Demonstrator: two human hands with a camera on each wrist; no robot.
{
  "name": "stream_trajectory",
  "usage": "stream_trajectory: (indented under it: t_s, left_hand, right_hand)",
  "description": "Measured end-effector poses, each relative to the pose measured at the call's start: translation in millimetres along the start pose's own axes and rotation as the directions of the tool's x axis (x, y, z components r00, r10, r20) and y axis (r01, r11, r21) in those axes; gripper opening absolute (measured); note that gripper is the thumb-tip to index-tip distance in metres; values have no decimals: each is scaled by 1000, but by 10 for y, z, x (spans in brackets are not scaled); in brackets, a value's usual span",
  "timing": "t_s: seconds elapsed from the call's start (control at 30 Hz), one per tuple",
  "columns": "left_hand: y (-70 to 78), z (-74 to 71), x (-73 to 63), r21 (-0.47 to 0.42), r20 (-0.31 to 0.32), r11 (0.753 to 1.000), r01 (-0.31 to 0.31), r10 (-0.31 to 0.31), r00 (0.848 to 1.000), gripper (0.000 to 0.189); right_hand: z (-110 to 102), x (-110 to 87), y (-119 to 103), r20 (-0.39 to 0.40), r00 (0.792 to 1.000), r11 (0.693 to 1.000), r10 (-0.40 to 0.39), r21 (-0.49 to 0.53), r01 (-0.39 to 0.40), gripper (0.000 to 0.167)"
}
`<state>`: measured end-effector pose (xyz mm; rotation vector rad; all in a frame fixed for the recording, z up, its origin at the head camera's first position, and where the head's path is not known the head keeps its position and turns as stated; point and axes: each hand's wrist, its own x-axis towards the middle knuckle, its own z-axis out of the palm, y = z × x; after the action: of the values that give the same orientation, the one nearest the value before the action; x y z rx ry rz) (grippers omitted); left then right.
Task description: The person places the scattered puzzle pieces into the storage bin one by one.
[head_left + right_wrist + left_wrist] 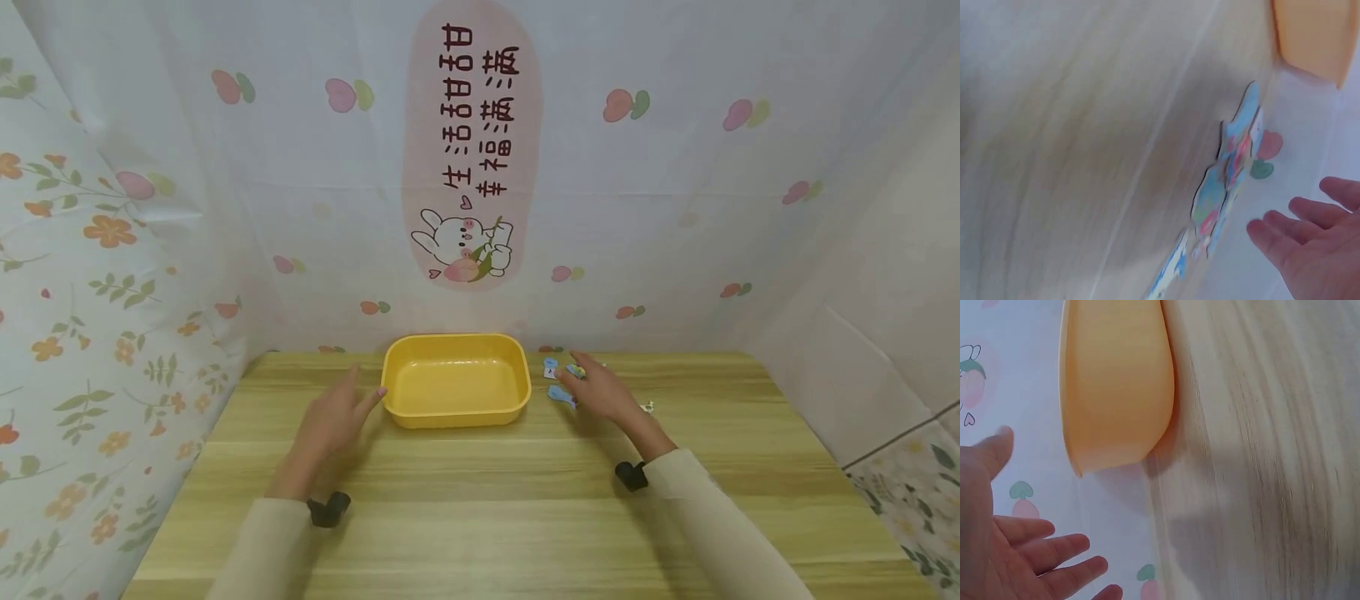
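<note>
A yellow plastic basin [455, 419] stands at the back of the wooden table. My left hand [330, 425] hovers by its left side, fingers spread, the thumb tip overlapping the basin's wall in the head view. In the left wrist view the left hand [1029, 544] has relaxed fingers and holds nothing. Over on the right, my right hand [600, 396] is above several flat, colourful cut-out pieces [560, 394], partly covering them. The right wrist view shows those flat pieces [1210, 194] lying on the table, with the right hand's [1310, 237] loosely extended fingers beside them, holding nothing.
The wooden table [480, 517] ends at a patterned cloth backdrop [322, 250] with a rabbit drawing [465, 246], right behind the basin. More floral cloth [97, 375] hangs along the left side. Each wrist carries a small black camera [328, 510].
</note>
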<state>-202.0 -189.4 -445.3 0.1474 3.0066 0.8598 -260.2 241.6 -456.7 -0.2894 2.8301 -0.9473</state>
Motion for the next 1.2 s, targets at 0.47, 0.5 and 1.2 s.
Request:
stream_trajectory:
  t_s: [0.47,0.5,1.2]
  left_hand:
    - [142,15,273,-439,72,865,244,-237,969,62]
    - [159,2,294,-461,85,847,265,-255,963,62]
    - [281,26,457,-630,126,683,371,-382,916,45]
  right_hand:
    - [-126,301,-174,170,938,798,301,494,-345,74]
    - [-131,318,-179,178,935,769,307,532,-354,74]
    - [11,605,-171,93,882,757,462,477,-447,32]
